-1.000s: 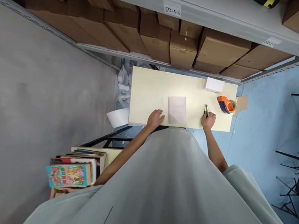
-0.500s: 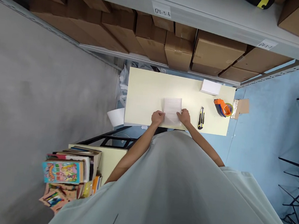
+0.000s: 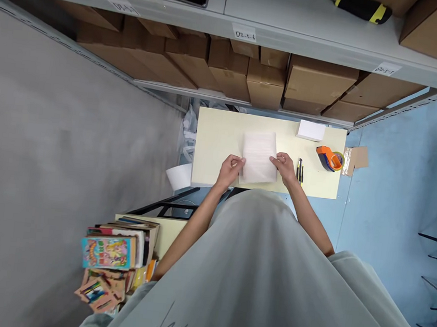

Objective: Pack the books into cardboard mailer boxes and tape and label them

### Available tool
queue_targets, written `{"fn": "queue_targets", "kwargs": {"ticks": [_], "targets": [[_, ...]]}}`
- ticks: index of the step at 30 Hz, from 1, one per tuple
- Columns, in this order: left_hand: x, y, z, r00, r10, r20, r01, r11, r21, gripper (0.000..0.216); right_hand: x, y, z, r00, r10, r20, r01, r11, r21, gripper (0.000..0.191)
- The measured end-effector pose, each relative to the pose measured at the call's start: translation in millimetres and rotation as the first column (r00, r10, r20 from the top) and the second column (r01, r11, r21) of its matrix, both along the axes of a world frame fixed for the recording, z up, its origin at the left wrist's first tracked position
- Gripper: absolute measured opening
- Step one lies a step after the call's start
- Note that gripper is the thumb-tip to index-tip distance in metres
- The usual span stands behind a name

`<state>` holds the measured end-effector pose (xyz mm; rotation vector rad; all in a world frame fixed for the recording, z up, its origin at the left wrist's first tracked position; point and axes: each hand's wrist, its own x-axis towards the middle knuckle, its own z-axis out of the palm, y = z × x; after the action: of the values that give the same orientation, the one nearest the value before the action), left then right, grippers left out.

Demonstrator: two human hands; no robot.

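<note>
A thin, whitish packing-foam sheet [image 3: 259, 157], flat and roughly square, is held over the table [image 3: 217, 132] by its two sides. Thumb and fingers of my left hand [image 3: 230, 171] pinch its left edge near the lower half. My right hand [image 3: 285, 169] grips the right edge, thumb on top. Whether anything lies inside or under the foam cannot be seen. Just right of my right hand is a black and yellow utility knife [image 3: 300, 171], partly covered by that hand. Farther right sits an orange tape dispenser [image 3: 329, 158] with a roll of tape.
A small white box [image 3: 311, 130] stands at the table's back right. Cardboard boxes [image 3: 265, 82] fill the shelf [image 3: 312, 47] beyond, which overhangs the back. A pile of books [image 3: 111, 251] sits on a surface at lower left. Flattened cardboard [image 3: 359, 156] lies beyond the right edge.
The foam sheet looks larger and has come up toward me, its edges still in both hands. My right hand now partly covers the utility knife. The whole view has shifted slightly.
</note>
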<state>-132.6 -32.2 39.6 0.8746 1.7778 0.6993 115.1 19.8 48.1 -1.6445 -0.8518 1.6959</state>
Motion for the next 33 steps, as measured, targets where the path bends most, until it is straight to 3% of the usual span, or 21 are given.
{"fn": "queue_targets", "kwargs": {"ticks": [3, 7, 10, 14, 18, 22, 29, 33], "targets": [[-4.7, 3.1, 22.1, 0.997, 0.016, 0.082, -0.024, 0.995, 0.1, 0.045, -2.2, -2.0, 30.2, 0.999, -0.023, -0.033, 0.026, 0.992, 0.12, 0.059], [-6.0, 3.5, 48.9, 0.972, 0.016, 0.234, -0.071, 0.97, 0.23, 0.055, -8.2, -6.8, 64.9, 1.0, -0.025, -0.015, 0.028, 0.982, 0.188, 0.06], [-7.3, -0.6, 64.6, 0.927, -0.026, 0.373, -0.064, 0.972, 0.227, 0.064, -14.4, -11.6, 84.0, 0.999, -0.037, -0.013, 0.039, 0.976, 0.215, 0.06], [-12.0, -6.0, 79.3, 0.911, -0.111, 0.396, 0.01, 0.968, 0.249, 0.075, -25.1, -19.6, 102.2, 0.998, -0.057, 0.029, 0.048, 0.965, 0.259, 0.058], [-21.4, -8.4, 91.3, 0.903, -0.205, 0.379, 0.071, 0.939, 0.337, 0.085, -32.7, -26.0, 111.8, 0.996, -0.077, 0.041, 0.062, 0.954, 0.293, 0.06], [-31.9, -9.5, 101.4, 0.853, -0.258, 0.454, 0.1, 0.934, 0.343, 0.093, -38.0, -29.3, 114.7, 0.994, -0.105, -0.002, 0.101, 0.952, 0.29, 0.065], [-34.2, -6.4, 109.8, 0.903, -0.158, 0.401, 0.02, 0.944, 0.328, 0.087, -57.9, -33.1, 115.6, 0.99, -0.138, 0.04, 0.116, 0.93, 0.348, 0.065], [-40.8, -5.0, 111.8, 0.893, -0.201, 0.402, 0.034, 0.922, 0.387, 0.092, -61.2, -30.5, 113.4, 0.985, -0.098, 0.139, 0.034, 0.915, 0.402, 0.059]]}}
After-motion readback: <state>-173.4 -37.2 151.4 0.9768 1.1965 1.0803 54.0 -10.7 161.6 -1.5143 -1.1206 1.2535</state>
